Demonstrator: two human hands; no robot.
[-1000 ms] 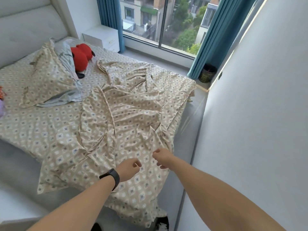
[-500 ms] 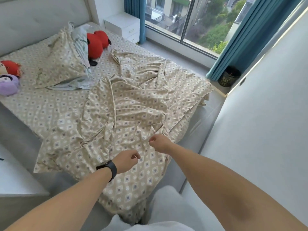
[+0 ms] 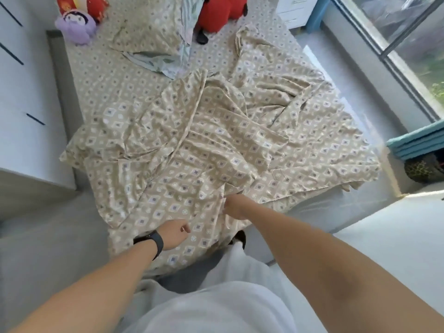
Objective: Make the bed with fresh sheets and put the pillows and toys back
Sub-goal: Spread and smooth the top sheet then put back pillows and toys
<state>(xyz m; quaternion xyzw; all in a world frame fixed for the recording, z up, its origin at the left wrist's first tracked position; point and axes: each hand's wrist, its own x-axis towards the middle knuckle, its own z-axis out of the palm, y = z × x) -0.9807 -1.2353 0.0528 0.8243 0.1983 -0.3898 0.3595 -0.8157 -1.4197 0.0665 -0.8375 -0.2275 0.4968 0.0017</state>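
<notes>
A crumpled beige diamond-patterned sheet (image 3: 216,145) lies over the foot half of the bed and hangs over its near edge. My right hand (image 3: 234,207) grips a fold of it near the foot edge. My left hand (image 3: 174,234), with a black watch on the wrist, has its fingers curled and pinches the same sheet a little nearer to me. At the head end lie a beige pillow (image 3: 149,27), a leaf-patterned pillow (image 3: 165,63) under it, a red plush toy (image 3: 218,10), a purple plush toy (image 3: 77,25) and another red toy (image 3: 81,3).
A white drawer cabinet (image 3: 26,97) stands close along the bed's left side. On the right are a window (image 3: 413,44), a bunched teal curtain (image 3: 418,140) and a dark basket (image 3: 420,169) on the floor. A white nightstand (image 3: 295,8) is beyond the bed.
My view has tilted down and swung over the bed's foot. Both hands keep hold of the sheet; the right one has moved slightly farther from the left.
</notes>
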